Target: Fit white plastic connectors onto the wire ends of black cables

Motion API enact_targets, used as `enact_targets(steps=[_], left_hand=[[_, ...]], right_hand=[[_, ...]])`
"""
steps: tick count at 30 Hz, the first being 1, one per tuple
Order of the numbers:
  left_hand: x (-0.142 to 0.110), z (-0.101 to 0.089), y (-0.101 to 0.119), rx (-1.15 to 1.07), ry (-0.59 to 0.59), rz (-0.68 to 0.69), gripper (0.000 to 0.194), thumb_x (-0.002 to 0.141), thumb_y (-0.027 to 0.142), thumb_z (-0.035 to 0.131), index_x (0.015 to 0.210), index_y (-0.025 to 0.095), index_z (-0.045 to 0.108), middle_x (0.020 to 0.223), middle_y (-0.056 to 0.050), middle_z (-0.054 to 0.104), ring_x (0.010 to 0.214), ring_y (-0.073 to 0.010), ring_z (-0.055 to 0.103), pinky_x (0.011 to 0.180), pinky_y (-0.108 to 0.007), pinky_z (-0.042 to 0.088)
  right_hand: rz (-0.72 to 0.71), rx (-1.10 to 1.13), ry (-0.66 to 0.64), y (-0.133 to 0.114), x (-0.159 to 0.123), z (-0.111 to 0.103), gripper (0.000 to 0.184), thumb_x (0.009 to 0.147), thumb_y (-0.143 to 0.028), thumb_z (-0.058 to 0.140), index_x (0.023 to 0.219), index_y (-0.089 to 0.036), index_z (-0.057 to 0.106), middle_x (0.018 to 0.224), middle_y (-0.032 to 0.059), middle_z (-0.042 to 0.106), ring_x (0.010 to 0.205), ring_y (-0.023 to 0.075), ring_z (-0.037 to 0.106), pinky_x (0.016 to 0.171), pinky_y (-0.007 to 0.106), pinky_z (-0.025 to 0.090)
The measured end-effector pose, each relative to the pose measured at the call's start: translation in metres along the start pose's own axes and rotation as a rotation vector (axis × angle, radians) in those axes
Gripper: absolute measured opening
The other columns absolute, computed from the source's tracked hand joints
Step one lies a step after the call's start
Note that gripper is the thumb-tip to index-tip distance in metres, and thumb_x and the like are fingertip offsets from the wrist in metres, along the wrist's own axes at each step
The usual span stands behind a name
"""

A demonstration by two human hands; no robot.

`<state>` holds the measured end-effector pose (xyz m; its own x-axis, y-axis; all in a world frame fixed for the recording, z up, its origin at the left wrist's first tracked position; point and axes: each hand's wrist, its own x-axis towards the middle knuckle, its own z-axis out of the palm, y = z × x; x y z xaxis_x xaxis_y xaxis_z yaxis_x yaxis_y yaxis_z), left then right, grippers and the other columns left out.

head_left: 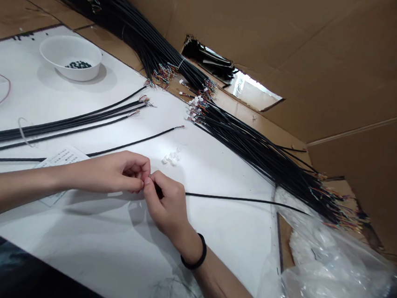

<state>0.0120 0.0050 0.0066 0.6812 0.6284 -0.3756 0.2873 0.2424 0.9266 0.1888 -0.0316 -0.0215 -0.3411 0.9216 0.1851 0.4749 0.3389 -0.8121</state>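
Note:
My right hand (165,203) pinches the end of a thin black cable (242,199) that runs off to the right across the white sheet (217,169). My left hand (119,173) meets it fingertip to fingertip, pinched on something too small to make out at the cable's end. A few small white connectors (171,157) lie just beyond my hands. A black band sits on my right wrist.
Several black cables (63,124) lie to the left. A large bundle of cables with white plugs (264,155) runs to the right. A white bowl (70,57) of small dark parts stands far left. A clear plastic bag (330,269) lies at the right. Cardboard walls surround the work surface.

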Motion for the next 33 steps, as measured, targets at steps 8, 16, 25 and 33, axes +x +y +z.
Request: enact_targets(steps=[8,16,25,33], left_hand=[[0.0015,-0.0001,0.0005,0.008,0.000,0.002,0.008,0.084,0.023,0.055,0.082,0.016,0.052,0.073,0.002,0.058,0.067,-0.0122,0.048,0.061,-0.024,0.037],[0.0004,0.0004,0.0007,0.016,-0.005,-0.002,0.008,0.084,0.023,0.056,0.082,0.016,0.051,0.073,0.002,0.057,0.068,-0.0125,0.049,0.061,-0.024,0.038],[-0.0014,0.0016,-0.0021,0.146,0.015,0.033,0.012,0.087,0.027,0.052,0.083,0.017,0.048,0.076,0.001,0.056,0.069,-0.0134,0.049,0.059,-0.024,0.037],[-0.0083,0.0059,0.0058,0.479,0.116,0.086,0.014,0.089,0.025,0.051,0.076,0.018,0.049,0.066,0.004,0.053,0.060,-0.0110,0.045,0.054,-0.022,0.035]], right_hand=[[0.002,-0.001,0.007,0.0013,-0.0009,0.0002,0.027,0.088,-0.026,0.044,0.063,-0.019,0.048,0.053,-0.0029,0.049,0.048,0.0089,0.040,0.049,0.022,0.031],[-0.003,-0.008,0.007,0.0009,-0.0006,0.0007,0.026,0.088,-0.026,0.044,0.063,-0.020,0.047,0.053,-0.0036,0.048,0.048,0.0089,0.040,0.048,0.022,0.031],[-0.022,-0.040,0.007,0.0007,0.0001,0.0012,0.026,0.088,-0.025,0.044,0.062,-0.020,0.045,0.053,-0.0040,0.046,0.048,0.0089,0.040,0.048,0.022,0.031],[-0.049,-0.080,-0.019,0.0005,0.0012,0.0024,0.025,0.087,-0.023,0.043,0.062,-0.020,0.042,0.055,-0.0034,0.048,0.050,0.0093,0.041,0.050,0.024,0.030]])
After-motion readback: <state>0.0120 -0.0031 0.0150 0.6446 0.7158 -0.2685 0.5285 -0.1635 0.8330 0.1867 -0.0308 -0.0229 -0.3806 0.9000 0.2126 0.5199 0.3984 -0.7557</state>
